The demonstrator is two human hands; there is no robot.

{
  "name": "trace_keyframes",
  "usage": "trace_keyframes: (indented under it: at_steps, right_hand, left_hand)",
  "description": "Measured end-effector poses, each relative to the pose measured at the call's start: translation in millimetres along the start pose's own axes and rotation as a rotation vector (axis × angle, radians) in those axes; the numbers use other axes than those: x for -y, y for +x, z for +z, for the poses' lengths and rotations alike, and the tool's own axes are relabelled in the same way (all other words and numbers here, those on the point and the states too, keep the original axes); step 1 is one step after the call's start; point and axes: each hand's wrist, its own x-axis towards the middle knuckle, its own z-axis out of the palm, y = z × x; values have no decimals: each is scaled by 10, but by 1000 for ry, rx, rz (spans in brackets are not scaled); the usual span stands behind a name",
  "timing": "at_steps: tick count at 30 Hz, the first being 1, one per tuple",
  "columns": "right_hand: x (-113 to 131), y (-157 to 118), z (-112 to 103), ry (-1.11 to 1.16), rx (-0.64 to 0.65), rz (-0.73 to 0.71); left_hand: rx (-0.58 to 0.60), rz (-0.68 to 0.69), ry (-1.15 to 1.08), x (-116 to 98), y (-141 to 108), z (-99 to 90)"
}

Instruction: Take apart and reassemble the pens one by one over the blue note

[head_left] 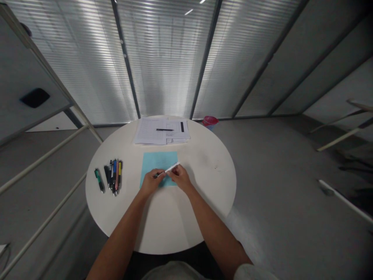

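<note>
Both of my hands hold one pen with a white barrel and a dark end, tilted up to the right. My left hand is closed on the dark end. Around the white part, the fingers of my right hand are pinched. Beneath them a light blue square sheet lies on the round white table. My fingers hide part of the pen, and my hands cover part of the sheet.
Several pens lie bunched at the left, with a green pen beside them. Printed papers with a dark pen on top rest at the far edge. A red basket stands on the floor behind.
</note>
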Motion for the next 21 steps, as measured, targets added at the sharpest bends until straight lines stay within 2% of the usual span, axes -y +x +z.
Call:
trace_keyframes:
  at_steps: [2,6,11,17,21]
  right_hand:
    - [12,-9,-13,122,26,-25]
    - [-6,13,-79,263,-5,-25]
    - [-7,43,-98,204,-38,-1]
    - [42,-7,-74,12,-62,56]
    - [54,-33,-84,149,-16,0]
  left_hand:
    - [3,-23,-8,-5,-1,-4]
    - [21,-33,13,-43,-4,-7]
    - [-11,-38,-34,-49,5,-7]
    - [-17,-91,-91,9,17,-29]
    - [-16,-93,-118,-7,19,-43]
